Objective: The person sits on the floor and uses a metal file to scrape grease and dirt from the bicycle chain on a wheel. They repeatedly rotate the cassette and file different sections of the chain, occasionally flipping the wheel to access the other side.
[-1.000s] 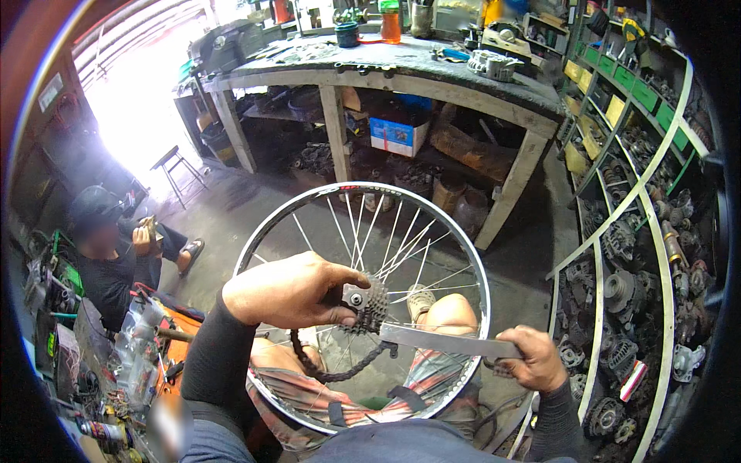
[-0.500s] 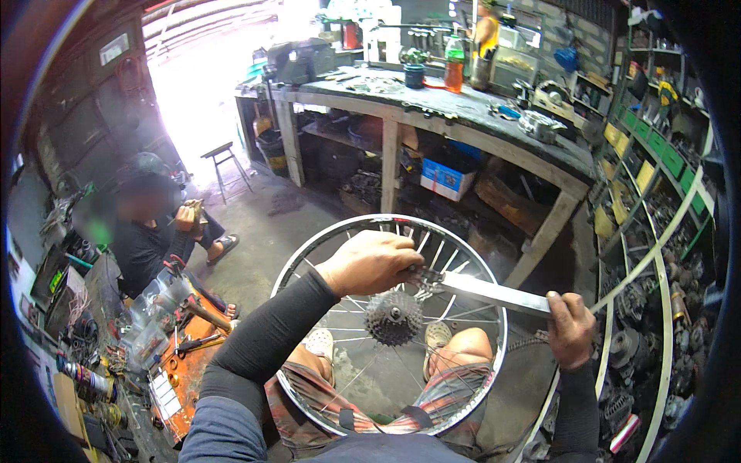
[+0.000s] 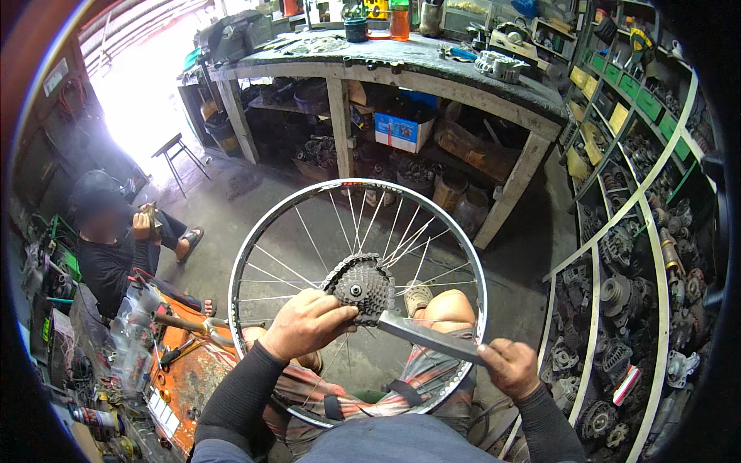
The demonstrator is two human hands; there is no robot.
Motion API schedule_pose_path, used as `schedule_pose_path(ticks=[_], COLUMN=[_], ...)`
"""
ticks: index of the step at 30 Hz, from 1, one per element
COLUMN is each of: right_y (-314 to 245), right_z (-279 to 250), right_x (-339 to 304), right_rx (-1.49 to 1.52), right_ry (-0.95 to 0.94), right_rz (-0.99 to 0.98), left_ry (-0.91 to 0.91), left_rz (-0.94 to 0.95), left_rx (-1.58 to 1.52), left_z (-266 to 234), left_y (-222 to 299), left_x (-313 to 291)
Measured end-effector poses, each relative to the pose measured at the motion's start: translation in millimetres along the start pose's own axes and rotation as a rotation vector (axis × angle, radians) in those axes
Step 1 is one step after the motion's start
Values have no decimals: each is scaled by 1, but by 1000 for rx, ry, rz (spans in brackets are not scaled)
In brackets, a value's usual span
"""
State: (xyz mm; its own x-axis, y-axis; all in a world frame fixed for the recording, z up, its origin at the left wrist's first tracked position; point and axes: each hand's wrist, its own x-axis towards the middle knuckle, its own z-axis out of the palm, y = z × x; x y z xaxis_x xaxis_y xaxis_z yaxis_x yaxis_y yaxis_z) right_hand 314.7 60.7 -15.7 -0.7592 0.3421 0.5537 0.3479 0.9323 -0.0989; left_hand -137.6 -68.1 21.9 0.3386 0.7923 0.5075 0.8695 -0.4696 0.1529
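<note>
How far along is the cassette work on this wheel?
Done: the bare wheel lies across the lap. In hand: the left hand grips the cassette, and the right hand holds the flat tool against it. Left: the cassette sits on the hub, not removed.

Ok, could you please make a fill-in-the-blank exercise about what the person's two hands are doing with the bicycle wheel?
1. The left hand rests on the toothed ____ at the hub of the bicycle wheel.
2. The right hand grips the end of a flat metal ____ that reaches to the hub.
3. The wheel lies across the person's ____.
4. Behind the wheel stands a long ____ with bottles on top.

Missing words: cassette; bar; lap; workbench
</note>
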Motion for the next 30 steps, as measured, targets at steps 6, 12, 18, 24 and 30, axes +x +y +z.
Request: schedule_pose_path(ticks=[6, 12, 18, 24, 30], right_y=[-34, -44, -33, -12, -22], right_z=[14, -9, -13, -3, 5], right_x=[-15, 17, 28, 10, 9], right_rx=[182, 175, 205, 160, 157], right_ry=[-136, -168, -171, -136, -104], right_rz=[91, 113, 156, 274, 282], left_ry=[-46, -56, -59, -111, -158], left_rz=[-13, -218, -261, -292, -338], left_rx=[11, -5, -52, -51, -75], left_z=[-2, -10, -7, 7, 5], left_y=[-8, -27, -26, -40, -49], left_x=[-14, -15, -16, -6, -11])
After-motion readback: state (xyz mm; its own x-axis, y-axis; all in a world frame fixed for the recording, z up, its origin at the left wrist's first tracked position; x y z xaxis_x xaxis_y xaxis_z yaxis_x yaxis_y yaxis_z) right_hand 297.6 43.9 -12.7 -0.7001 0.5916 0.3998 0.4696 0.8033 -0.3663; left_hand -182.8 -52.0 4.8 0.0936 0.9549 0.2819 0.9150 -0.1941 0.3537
